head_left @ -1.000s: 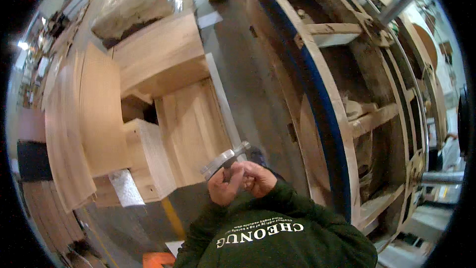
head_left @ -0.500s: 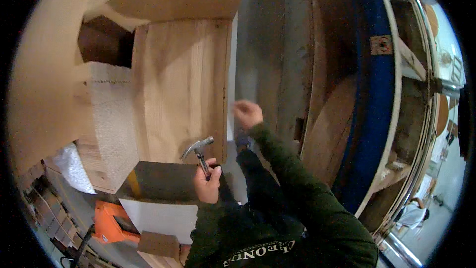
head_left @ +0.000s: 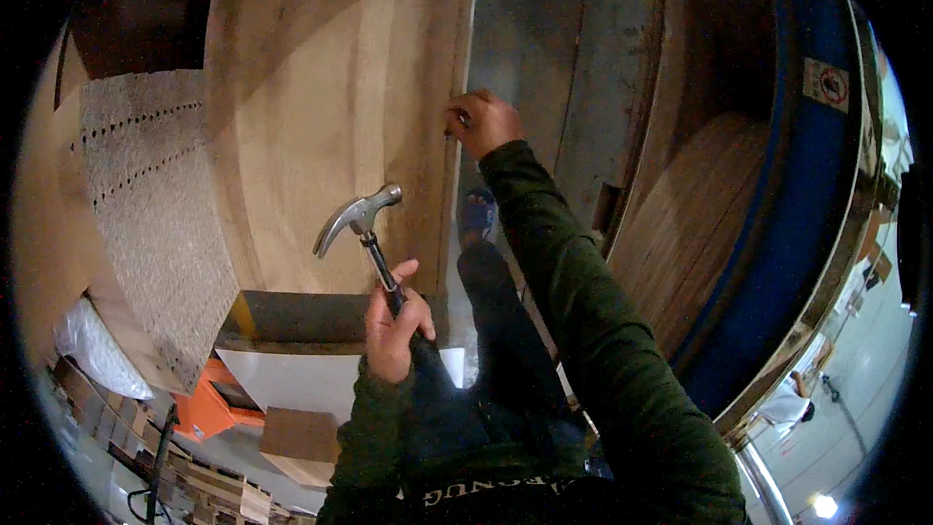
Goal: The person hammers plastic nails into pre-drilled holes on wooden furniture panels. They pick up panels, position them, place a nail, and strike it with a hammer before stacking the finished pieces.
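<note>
L hand — grip wrapped round hammer. R hand at right edge of panel, curled — cannot tell if pinching sth.

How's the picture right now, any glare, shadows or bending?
Head view, edges: the blue beam curves with the fisheye, and the corners are black; head view, lower right: a bright light glares; head view, centre: shadow darkens the wooden panel's upper left, while the hammer looks fairly sharp.
</note>
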{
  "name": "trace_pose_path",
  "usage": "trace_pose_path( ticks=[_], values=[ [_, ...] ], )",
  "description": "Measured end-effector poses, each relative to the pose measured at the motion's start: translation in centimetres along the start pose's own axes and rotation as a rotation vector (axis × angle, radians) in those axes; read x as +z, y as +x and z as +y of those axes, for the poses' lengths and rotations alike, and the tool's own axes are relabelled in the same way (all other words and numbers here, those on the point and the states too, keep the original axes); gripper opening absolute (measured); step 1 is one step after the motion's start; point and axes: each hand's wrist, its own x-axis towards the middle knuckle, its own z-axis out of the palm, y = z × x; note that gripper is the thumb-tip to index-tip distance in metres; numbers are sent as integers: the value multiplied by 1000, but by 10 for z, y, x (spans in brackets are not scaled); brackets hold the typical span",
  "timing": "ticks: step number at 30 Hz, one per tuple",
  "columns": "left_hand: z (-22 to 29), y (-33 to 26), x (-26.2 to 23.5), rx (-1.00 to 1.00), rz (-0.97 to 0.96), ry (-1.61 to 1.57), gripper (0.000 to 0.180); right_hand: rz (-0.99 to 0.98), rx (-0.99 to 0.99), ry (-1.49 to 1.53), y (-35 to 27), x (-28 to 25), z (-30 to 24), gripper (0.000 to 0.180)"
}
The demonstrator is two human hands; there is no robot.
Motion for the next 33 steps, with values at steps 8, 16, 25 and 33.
trace_pose_path(
  ticks=[8,16,25,33],
  values=[
    [-23,33,7,-2,124,422,28,116,-70,84,-1,3,13,16],
    [-36,104,1,363,60,885,37,225,-20,247,-8,12,11,39],
    [-54,128,5,704,123,1125,33,79,157,583,-71,61,-3,79],
    [-59,132,6,708,104,1028,27,-180,411,530,-75,58,-3,81]
  ],
)
